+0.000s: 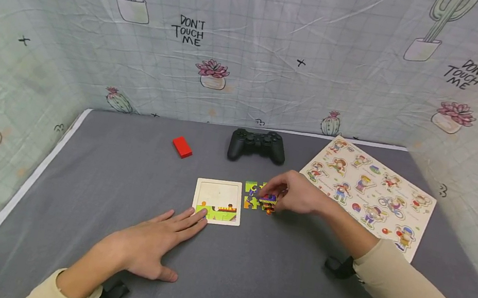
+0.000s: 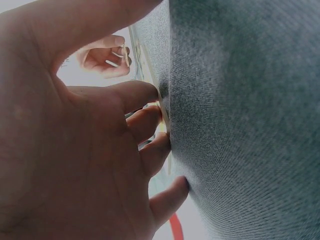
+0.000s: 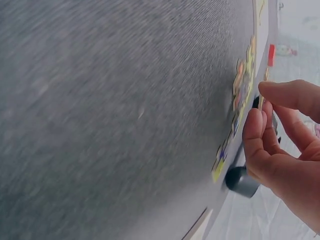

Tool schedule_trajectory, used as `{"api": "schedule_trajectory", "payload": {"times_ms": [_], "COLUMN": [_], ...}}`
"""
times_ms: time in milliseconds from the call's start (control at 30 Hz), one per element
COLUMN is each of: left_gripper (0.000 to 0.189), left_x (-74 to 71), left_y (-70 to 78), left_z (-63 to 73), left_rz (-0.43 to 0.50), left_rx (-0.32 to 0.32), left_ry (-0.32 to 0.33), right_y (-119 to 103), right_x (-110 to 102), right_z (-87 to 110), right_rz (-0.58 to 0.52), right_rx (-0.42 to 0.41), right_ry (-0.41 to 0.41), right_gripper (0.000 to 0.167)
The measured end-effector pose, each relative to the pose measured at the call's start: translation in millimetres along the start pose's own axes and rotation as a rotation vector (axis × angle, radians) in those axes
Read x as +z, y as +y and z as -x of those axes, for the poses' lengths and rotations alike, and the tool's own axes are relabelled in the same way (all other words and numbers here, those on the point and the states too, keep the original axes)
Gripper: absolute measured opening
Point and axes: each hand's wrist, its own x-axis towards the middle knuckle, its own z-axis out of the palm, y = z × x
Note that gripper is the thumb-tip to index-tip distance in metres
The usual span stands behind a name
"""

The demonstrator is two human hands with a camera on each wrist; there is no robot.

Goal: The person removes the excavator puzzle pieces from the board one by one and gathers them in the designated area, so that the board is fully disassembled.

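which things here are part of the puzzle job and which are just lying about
Part of the job:
puzzle tray, partly filled, left hand at its corner
loose puzzle pieces beside it
piece pinched by the right hand

Seemingly just lying about:
red block
black game controller
picture board

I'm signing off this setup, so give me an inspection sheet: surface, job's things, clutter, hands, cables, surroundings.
Surface: grey cloth, lying mostly flat.
Job's things: puzzle tray, filled only along its near side; loose pieces to its right.
Clutter: black controller and red block behind the tray; picture board at right.
Left hand: fingers extended, some fingertips on the tray's near-left corner.
Right hand: pinches a piece near the loose ones.
Cables: nothing seen.
Surroundings: cactus-print curtain behind and on both sides.
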Motion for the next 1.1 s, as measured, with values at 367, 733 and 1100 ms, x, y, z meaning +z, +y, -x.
{"api": "schedule_trajectory", "payload": {"times_ms": [367, 733, 1100], "left_gripper": [0.111, 0.111, 0.111], "left_x": [0.4, 0.7, 1.5], "left_y": [-0.5, -0.3, 0.5], "left_z": [1.3, 0.8, 1.4], "left_rz": [0.001, -0.005, -0.014], "left_rx": [0.001, 0.01, 0.009], "left_ry": [0.008, 0.012, 0.017], "right_y": [16.8, 22.0, 23.6], "right_x": [-8.2, -10.0, -9.3], "right_z": [14.1, 20.9, 21.2], "right_rz": [-0.015, -0.009, 0.07], "right_rx": [0.047, 0.067, 0.077], "right_ry": [0.035, 0.048, 0.041], "right_gripper": [0.04, 0.039, 0.036]}}
